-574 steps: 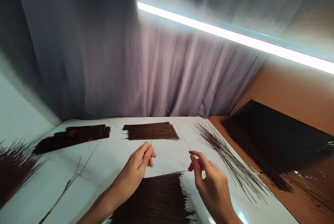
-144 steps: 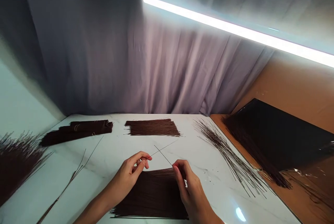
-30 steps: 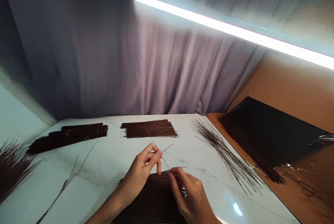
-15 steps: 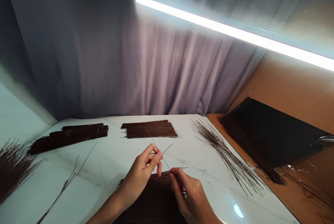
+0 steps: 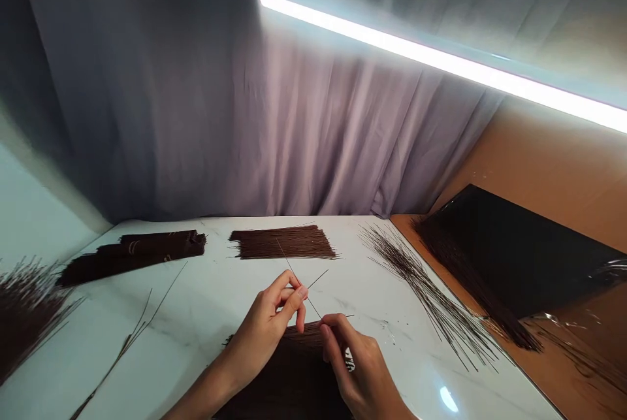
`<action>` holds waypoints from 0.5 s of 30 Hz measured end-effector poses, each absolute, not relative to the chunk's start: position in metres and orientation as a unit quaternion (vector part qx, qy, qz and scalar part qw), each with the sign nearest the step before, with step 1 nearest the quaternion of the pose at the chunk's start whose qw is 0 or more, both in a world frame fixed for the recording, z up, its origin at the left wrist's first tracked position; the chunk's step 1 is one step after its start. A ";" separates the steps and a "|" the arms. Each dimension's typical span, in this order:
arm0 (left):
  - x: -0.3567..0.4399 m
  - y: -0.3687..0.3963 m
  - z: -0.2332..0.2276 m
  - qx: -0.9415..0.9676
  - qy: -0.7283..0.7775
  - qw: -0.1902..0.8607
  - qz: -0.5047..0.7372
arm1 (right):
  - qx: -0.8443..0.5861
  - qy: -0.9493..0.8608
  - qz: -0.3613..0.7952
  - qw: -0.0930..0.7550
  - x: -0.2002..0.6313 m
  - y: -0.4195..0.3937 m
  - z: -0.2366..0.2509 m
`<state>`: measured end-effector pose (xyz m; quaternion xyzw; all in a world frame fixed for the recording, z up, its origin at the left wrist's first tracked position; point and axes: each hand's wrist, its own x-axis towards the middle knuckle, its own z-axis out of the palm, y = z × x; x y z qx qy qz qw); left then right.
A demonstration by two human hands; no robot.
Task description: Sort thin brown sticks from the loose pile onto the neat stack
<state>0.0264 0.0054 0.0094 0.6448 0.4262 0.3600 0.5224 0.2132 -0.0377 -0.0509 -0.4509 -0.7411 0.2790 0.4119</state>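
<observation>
My left hand (image 5: 281, 309) pinches two thin dark brown wire-like stems (image 5: 287, 262) where they cross, between thumb and index finger. One stem runs up and to the left; the short end of the other sticks out to the upper right. Thumb and index finger of my right hand (image 5: 353, 355) are closed on the lower end of the long stem, just right of and below my left hand. Under both hands lies a dense dark brown pile of stems (image 5: 289, 374), partly hidden by my hands and wrists.
A flat stack of cut stems (image 5: 284, 242) lies at the back of the white marbled table (image 5: 206, 315). Dark wrapped bundles (image 5: 142, 250) sit back left, a joined spray (image 5: 128, 341) nearer. Loose long stems (image 5: 421, 283) fan out at right, beside a black sheet (image 5: 519, 250).
The whole view has shifted slightly to the right. Both hands keep the same grip on the stems, and their pose is nearly unchanged.
</observation>
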 end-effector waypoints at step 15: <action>0.026 -0.016 0.020 0.758 0.347 0.543 0.105 | -0.385 -0.861 0.131 0.305 0.271 -0.024 -0.001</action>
